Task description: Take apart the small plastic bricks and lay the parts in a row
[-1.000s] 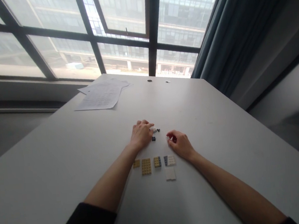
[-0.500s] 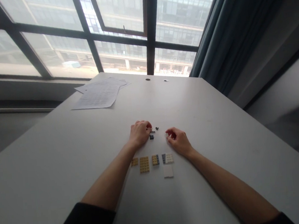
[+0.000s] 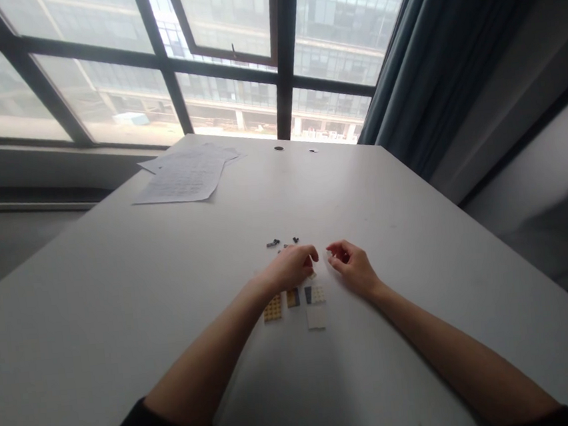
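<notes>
My left hand (image 3: 294,265) hovers over the row of building-block plates, fingers curled down around a small white block piece (image 3: 313,276). Just to its right, my right hand (image 3: 353,266) pinches another small white block piece (image 3: 329,254) between thumb and fingertips. Below the left hand lie a tan studded plate (image 3: 272,310), a tan-and-grey block (image 3: 293,298) and a white studded plate (image 3: 319,295) with grey at its left. A smooth white tile (image 3: 316,318) is nearest me. My left hand and forearm partly cover the row.
Small dark block pieces (image 3: 273,243) lie beyond my left hand, with another dark piece (image 3: 295,240) beside them. Printed paper sheets (image 3: 180,179) rest at the far left of the white table (image 3: 389,216). Windows and a dark curtain (image 3: 416,73) stand behind.
My left hand has moved right and toward me, from the dark pieces to above the plates, uncovering dark pieces behind it. My right hand has shifted slightly right, still pinching its white piece.
</notes>
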`<state>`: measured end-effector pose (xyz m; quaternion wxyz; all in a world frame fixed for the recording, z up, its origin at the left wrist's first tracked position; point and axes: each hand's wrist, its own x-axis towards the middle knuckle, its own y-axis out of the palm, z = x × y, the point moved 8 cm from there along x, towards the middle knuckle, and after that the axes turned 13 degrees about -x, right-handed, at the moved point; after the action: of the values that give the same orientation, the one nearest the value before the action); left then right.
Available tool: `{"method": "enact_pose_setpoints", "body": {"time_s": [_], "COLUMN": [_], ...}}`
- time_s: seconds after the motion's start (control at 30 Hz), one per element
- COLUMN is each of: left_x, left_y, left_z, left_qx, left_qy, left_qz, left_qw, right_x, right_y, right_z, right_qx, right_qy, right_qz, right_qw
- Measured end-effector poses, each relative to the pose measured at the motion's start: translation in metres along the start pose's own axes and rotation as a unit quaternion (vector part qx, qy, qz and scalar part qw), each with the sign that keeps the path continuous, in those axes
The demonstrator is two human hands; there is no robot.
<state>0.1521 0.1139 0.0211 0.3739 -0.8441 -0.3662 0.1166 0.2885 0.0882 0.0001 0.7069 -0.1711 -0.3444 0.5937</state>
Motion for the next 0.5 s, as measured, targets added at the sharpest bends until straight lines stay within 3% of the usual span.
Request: {"method": "enact_pose_setpoints", "body": {"time_s": [0.23,0.5], "left_x": [0.013,0.006], "left_y": [0.012,0.007], "left_z": [-0.001,-0.001], "left_qx": [0.012,0.043], "left_qy": [0.023,0.012], "left_qz": [0.04,0.002], "left_qw": [0.999,0.999], "right_x": [-0.013,-0.013], "right_y": [-0.013,-0.013], "right_z": [-0.002,-0.007], "right_qx": [-0.021,-0.008], "right_qy": [0.003,0.007], "right_qz": [-0.005,-0.008], "right_qw": [1.0,1.0]}}
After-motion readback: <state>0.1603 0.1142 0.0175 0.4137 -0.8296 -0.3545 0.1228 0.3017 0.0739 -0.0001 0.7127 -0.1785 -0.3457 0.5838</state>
